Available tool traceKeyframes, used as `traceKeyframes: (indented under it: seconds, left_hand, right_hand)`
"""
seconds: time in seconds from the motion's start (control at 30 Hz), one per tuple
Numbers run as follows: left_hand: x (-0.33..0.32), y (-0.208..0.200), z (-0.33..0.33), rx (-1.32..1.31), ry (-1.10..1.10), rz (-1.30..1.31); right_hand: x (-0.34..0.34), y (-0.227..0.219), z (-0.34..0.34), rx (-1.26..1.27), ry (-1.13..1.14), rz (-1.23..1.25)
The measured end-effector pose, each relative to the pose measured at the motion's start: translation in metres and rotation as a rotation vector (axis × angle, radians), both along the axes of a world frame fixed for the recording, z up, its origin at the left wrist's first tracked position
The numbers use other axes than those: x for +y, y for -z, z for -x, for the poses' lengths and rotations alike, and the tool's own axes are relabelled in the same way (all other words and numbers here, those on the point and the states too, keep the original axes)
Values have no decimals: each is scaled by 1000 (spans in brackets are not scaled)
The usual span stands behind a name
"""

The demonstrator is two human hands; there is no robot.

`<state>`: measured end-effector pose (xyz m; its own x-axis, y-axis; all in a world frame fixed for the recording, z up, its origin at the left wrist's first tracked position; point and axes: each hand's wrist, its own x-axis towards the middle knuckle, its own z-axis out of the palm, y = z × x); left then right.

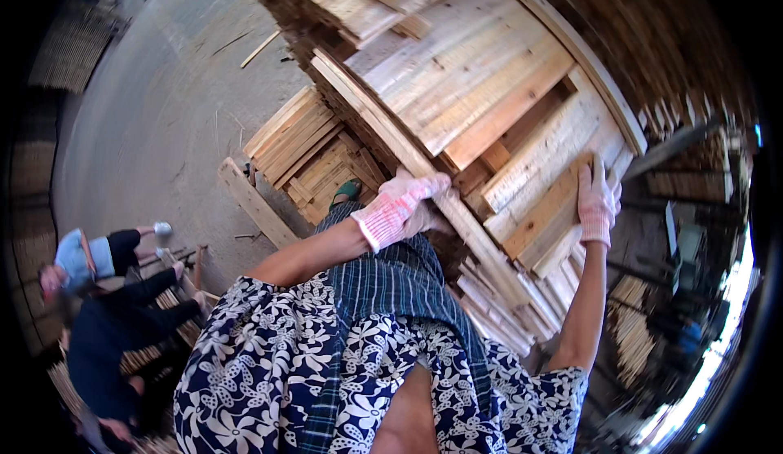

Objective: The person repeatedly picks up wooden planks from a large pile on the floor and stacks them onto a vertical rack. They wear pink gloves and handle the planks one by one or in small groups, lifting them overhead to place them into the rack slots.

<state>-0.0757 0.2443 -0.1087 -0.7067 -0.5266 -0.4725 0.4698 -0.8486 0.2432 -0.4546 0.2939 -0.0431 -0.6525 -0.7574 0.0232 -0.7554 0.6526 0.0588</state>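
Both my hands wear pink-and-white knit gloves. My left hand [405, 203] is closed round a long narrow wooden strip [367, 118] along the near left edge of a plank stack. On the right, my right hand [599, 197] lies with its fingers stretched out on the end of a wooden board [545, 212]. Beside that board is a paler, rough-edged board [540, 154]. Between it and the row of fitted planks [469, 66] runs a dark gap, where a crosspiece shows underneath. A second strip [571, 42] borders the far right side of the planks.
A lower stack of boards [298, 140] stands left of my legs, with a loose plank [257, 203] beside it. More cut boards [497, 303] lie below the strip. Two people [122, 348] work at the lower left. Scraps lie on the concrete floor [175, 103].
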Motion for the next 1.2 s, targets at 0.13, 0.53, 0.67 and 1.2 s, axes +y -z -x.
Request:
traceKeyframes:
  seconds: [0.13, 0.53, 0.67, 1.2]
  left_hand:
    - [15, -1, -50, -94, 43, 31]
    - [-25, 0, -20, -148, -28, 113]
    - [-16, 25, -86, -136, -33, 32]
    - [-112, 36, -89, -84, 71, -72]
  right_hand:
    - [0, 3, -30, 68, -353, 203]
    - [-18, -2, -71, -39, -401, -59]
    - [-11, 11, -71, 35, -419, -8]
    - [-22, -15, -88, -40, -409, -50]
